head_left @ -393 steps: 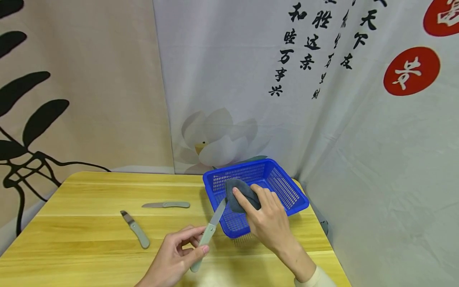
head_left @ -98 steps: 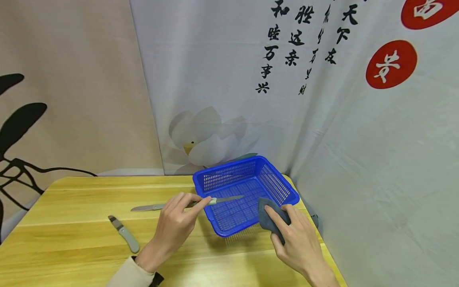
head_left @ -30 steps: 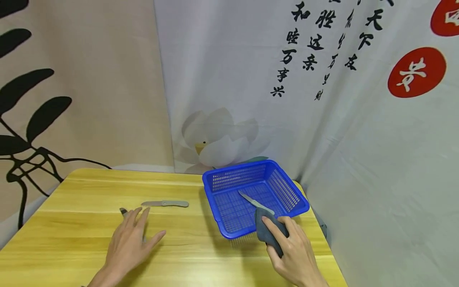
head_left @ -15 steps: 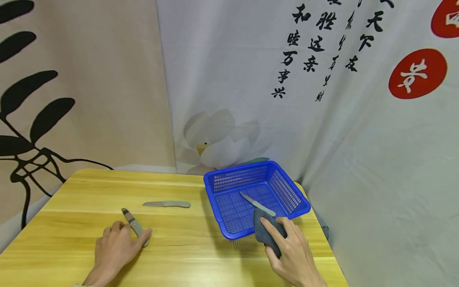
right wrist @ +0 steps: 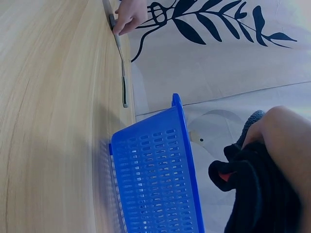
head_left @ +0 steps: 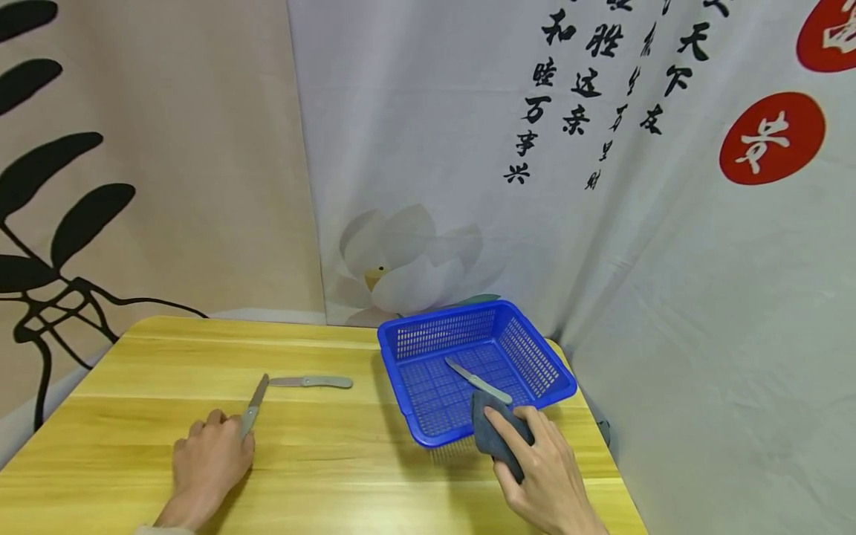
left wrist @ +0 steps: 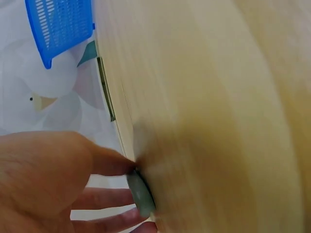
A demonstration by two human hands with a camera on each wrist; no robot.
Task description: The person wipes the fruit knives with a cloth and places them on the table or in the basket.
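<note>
My left hand (head_left: 210, 461) grips a folding knife (head_left: 254, 405) by its pale green handle low over the table, the blade angled away and slightly right. In the left wrist view, thumb and fingers (left wrist: 104, 198) close around the handle (left wrist: 141, 194). A second open knife (head_left: 319, 381) lies flat on the table, its blade tip close to the held blade. Inside the blue basket (head_left: 444, 332) rests a third knife (head_left: 478, 379). My right hand (head_left: 545, 468) holds a folded dark grey cloth (head_left: 498, 435) by the basket's near rim; part of the cloth is hidden under the fingers.
The wooden table (head_left: 348, 475) ends at a printed curtain (head_left: 428, 148) behind and a pale curtain (head_left: 722, 334) on the right. The basket stands at the table's back right corner.
My left hand let go of one knife, now in the basket, moved left, and took hold of the knife lying there, turning its blade rightward. The right hand keeps the cloth near the basket.
</note>
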